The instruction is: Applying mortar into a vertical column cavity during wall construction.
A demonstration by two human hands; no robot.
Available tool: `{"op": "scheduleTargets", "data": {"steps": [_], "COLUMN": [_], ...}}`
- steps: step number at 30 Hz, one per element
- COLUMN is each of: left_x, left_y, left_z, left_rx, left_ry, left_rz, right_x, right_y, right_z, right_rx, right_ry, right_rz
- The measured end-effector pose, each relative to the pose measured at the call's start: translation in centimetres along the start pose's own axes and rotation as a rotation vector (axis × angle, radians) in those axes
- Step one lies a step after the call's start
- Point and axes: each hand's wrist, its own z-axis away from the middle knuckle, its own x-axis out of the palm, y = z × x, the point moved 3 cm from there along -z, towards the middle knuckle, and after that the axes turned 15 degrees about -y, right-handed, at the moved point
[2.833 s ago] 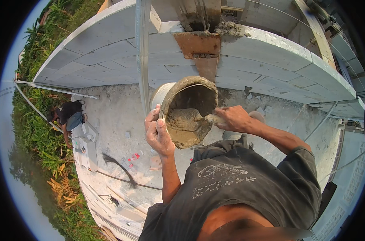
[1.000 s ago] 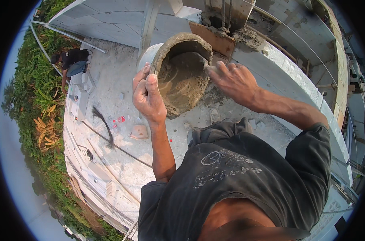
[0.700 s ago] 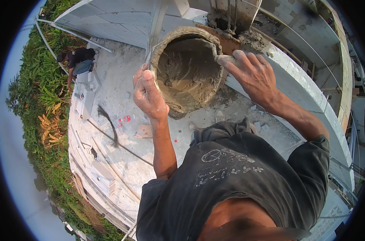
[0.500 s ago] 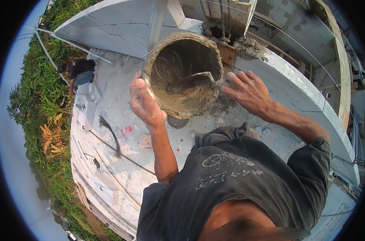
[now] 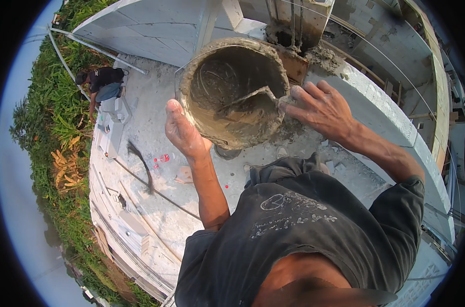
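Note:
A mortar-caked bucket (image 5: 267, 61) is tilted in front of me, its mouth toward me. Wet grey mortar (image 5: 242, 128) lies along its lower inside. My left hand (image 5: 186, 134) supports the bucket at its left side, thumb up along the outside; its other fingers are mostly hidden behind it. At the right rim, my right hand (image 5: 322, 111) is closed around the handle of a trowel (image 5: 249, 95). The trowel's bent neck shows above the mortar, and its blade reaches into the bucket, partly covered by mortar.
A pale block wall (image 5: 391, 112) curves along the right. Behind the bucket stand steel bars (image 5: 293, 25) beside mortar-smeared boards. On the left a crouching person (image 5: 105, 86) is near stacked blocks (image 5: 114, 110). A plastic bottle (image 5: 164, 158) and a long rod (image 5: 166, 198) lie on the floor.
The trowel blade has sunk lower or turned in the mortar, and less of it shows. My left hand's fingers have slipped further behind the bucket. The view has shifted slightly.

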Motion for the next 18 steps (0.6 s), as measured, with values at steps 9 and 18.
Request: {"op": "scheduleTargets", "data": {"steps": [9, 18], "left_x": [-0.1, 0.0], "left_y": [0.5, 0.0], "left_z": [-0.2, 0.3], "left_rx": [0.077, 0.122], "left_ry": [0.014, 0.066], "left_rz": [-0.103, -0.218], "right_x": [-0.1, -2.0], "right_y": [-0.9, -1.6], "right_z": [-1.2, -2.3], "right_rx": [-0.022, 0.134], "right_ry": [0.004, 0.078], "right_rz": [0.015, 0.111]}}
